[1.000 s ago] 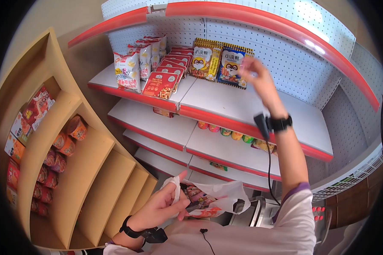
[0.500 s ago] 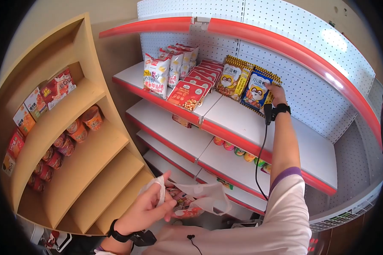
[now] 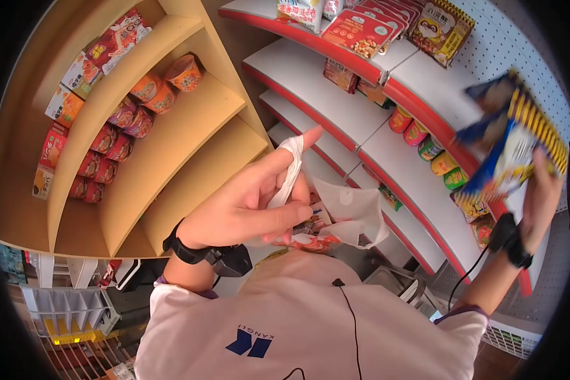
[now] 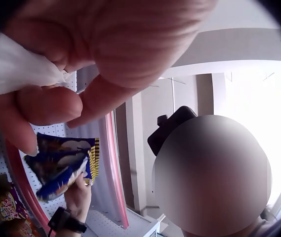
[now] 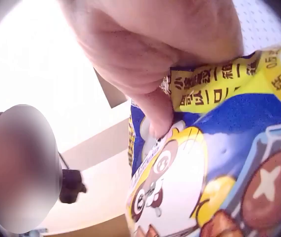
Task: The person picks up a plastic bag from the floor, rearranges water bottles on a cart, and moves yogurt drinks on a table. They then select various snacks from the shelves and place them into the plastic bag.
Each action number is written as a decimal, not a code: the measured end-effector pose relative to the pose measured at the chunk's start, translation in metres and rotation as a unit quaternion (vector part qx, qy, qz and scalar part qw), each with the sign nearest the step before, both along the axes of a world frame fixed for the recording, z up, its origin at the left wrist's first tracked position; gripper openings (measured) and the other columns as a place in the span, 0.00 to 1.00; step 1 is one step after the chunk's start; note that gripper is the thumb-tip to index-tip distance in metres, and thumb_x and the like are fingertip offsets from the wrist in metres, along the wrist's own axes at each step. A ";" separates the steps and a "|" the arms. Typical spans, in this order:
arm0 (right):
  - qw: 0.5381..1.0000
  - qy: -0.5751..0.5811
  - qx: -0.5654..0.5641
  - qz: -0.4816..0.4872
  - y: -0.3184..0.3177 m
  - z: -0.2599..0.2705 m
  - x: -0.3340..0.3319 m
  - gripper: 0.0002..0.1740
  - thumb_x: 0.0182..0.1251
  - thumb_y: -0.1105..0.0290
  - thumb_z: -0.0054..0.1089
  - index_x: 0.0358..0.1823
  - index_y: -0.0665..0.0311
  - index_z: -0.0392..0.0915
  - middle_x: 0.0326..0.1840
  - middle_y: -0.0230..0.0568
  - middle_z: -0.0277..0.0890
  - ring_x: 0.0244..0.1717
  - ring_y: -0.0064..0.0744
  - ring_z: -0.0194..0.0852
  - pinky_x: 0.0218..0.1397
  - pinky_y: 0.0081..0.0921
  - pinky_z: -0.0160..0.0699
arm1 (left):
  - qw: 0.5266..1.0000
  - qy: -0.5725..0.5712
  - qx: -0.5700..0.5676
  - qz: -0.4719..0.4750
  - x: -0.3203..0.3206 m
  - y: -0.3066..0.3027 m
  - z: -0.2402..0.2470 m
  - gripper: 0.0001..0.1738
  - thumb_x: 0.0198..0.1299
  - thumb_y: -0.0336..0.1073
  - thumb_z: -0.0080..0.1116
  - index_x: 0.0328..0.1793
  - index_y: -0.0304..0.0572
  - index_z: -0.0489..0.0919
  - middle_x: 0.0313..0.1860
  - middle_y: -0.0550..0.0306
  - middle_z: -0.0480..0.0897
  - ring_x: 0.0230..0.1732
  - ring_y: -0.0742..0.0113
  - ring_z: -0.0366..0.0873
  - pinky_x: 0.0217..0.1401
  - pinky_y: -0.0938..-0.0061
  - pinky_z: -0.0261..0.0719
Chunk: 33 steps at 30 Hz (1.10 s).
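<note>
Right hand (image 3: 541, 196) pinches blue snack packs (image 3: 512, 155), fanned, frame right; striped edge slants down-right, long axis blurred. Left hand (image 3: 253, 206), frame centre, grips white bag (image 3: 362, 218); its mouth lies lower left of packs, well apart.

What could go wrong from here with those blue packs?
The right hand grips several blue packs that splay apart, so one might slip. The white bag hangs from the left hand with its other side slack; its mouth could sag, and packs put there might miss.
</note>
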State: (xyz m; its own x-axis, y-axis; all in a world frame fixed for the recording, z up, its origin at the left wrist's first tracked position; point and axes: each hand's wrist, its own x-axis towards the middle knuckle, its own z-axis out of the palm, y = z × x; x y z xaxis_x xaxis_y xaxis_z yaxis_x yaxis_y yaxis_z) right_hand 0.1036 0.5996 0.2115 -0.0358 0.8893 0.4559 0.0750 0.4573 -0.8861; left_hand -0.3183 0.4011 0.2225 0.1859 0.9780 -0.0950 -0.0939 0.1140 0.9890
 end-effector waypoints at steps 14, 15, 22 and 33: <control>0.965 -0.167 0.032 0.200 -0.123 -0.159 -0.238 0.19 0.42 0.82 0.54 0.40 0.68 0.74 0.43 0.48 0.76 0.49 0.52 0.73 0.53 0.40 0.72 | 0.994 -0.007 -0.006 -0.108 0.044 0.011 0.000 0.49 0.48 0.18 0.52 0.77 0.32 0.43 0.28 0.62 0.72 0.24 0.78 0.67 0.28 0.85 0.63; 0.959 -0.143 -0.004 0.246 -0.125 -0.170 -0.251 0.16 0.46 0.77 0.56 0.40 0.67 0.74 0.44 0.50 0.75 0.48 0.52 0.72 0.53 0.40 0.71 | 0.992 0.012 0.021 -0.125 0.046 0.014 -0.005 0.48 0.50 0.19 0.54 0.77 0.32 0.44 0.29 0.62 0.72 0.26 0.79 0.67 0.30 0.85 0.63; 0.820 -0.021 -0.267 0.506 -0.117 -0.116 -0.252 0.15 0.53 0.67 0.62 0.42 0.64 0.73 0.40 0.44 0.76 0.48 0.38 0.76 0.48 0.41 0.75 | 0.982 0.065 0.009 -0.179 0.047 0.022 -0.019 0.34 0.60 0.25 0.54 0.71 0.35 0.54 0.36 0.63 0.74 0.29 0.79 0.69 0.34 0.83 0.69; 0.913 -0.248 -0.122 0.301 0.003 0.022 -0.178 0.14 0.62 0.66 0.60 0.47 0.66 0.77 0.40 0.34 0.80 0.40 0.25 0.77 0.45 0.24 0.76 | 0.994 -0.026 -0.079 -0.066 0.010 0.000 -0.043 0.41 0.61 0.21 0.50 0.78 0.42 0.44 0.32 0.60 0.73 0.24 0.76 0.72 0.31 0.80 0.74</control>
